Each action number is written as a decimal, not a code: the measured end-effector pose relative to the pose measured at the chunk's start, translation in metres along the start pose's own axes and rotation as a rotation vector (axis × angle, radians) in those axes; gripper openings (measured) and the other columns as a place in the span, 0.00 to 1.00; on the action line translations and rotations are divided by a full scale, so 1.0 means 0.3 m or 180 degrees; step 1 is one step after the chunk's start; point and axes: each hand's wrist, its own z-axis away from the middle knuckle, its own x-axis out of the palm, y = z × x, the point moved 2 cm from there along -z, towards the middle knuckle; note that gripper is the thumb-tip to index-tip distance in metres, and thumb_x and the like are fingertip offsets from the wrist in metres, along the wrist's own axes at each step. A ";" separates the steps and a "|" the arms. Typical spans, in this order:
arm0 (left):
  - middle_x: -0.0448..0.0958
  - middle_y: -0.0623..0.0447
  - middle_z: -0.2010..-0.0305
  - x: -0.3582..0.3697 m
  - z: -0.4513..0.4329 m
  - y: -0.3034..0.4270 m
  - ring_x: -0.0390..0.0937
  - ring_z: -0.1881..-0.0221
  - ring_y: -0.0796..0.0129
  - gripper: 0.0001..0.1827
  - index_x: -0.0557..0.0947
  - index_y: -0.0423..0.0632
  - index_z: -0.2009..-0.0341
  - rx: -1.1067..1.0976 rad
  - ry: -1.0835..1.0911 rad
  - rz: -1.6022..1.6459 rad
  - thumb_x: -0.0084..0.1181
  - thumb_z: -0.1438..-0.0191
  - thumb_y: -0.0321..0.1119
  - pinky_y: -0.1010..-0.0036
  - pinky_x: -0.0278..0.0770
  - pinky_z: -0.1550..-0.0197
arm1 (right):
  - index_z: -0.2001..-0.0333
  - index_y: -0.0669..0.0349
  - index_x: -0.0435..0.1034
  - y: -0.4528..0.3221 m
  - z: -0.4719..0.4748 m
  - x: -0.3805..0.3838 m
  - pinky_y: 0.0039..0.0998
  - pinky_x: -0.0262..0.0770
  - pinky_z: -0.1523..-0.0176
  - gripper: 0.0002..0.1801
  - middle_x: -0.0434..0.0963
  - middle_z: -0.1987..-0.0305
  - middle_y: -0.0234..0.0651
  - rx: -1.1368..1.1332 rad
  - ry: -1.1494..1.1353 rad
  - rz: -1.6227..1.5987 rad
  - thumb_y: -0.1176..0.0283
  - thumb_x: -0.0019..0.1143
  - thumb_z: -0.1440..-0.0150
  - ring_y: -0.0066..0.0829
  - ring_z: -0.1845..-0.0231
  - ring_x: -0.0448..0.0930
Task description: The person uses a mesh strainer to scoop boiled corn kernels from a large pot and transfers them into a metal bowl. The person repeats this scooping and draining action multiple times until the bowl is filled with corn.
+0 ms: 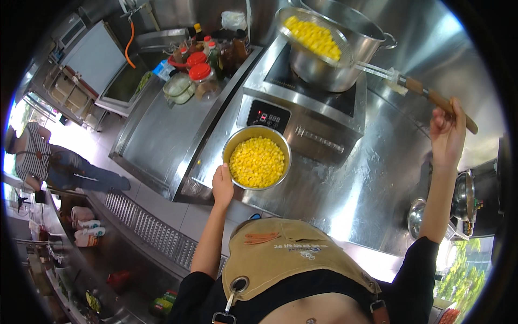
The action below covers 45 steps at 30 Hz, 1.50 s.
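My left hand (223, 185) grips the rim of a round metal container (288, 160) filled with yellow corn kernels (257, 162), at the front of the steel counter. In my right hand (447, 131) is the wooden handle (439, 101) of a mesh strainer (347, 44). More corn kernels (311, 37) lie in the strainer's basket, which is over a large stockpot (323, 75). The pot stands on an induction cooker (315, 135) whose panel shows red lights. Whether the strainer rests on the pot's rim, I cannot tell.
Several bottles and red-lidded jars (200, 72) crowd the left counter, beside a glass bowl (179, 90). A sink (121, 87) lies beyond. Metal bowls (416, 216) stand at the right. Another person (38, 156) is at the far left, near a floor drain grate (139, 220).
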 end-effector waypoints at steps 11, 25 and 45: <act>0.64 0.54 0.87 -0.005 0.044 0.035 0.65 0.84 0.70 0.23 0.70 0.43 0.75 -0.0461 -0.0212 0.0001 0.34 0.37 0.48 0.72 0.63 0.77 | 0.67 0.62 0.64 0.346 0.349 0.125 0.24 0.77 0.77 0.06 0.72 0.78 0.37 0.0584 -0.1672 0.0858 0.75 0.54 0.47 0.27 0.81 0.78; 0.68 0.53 0.85 0.007 0.054 0.033 0.69 0.83 0.70 0.24 0.74 0.44 0.69 -0.0552 -0.0090 -0.0039 0.33 0.37 0.49 0.72 0.65 0.76 | 0.69 0.56 0.69 0.309 0.438 0.135 0.35 0.68 0.67 0.17 0.73 0.73 0.37 0.1014 -0.4067 0.4313 0.54 0.48 0.53 0.40 0.70 0.74; 0.68 0.51 0.84 0.003 0.057 0.038 0.69 0.83 0.68 0.24 0.73 0.44 0.69 -0.0482 -0.0129 -0.0209 0.31 0.37 0.49 0.71 0.66 0.76 | 0.66 0.61 0.68 0.296 0.421 0.105 0.33 0.67 0.64 0.23 0.70 0.71 0.38 0.0941 -0.3691 0.3933 0.51 0.49 0.56 0.38 0.68 0.73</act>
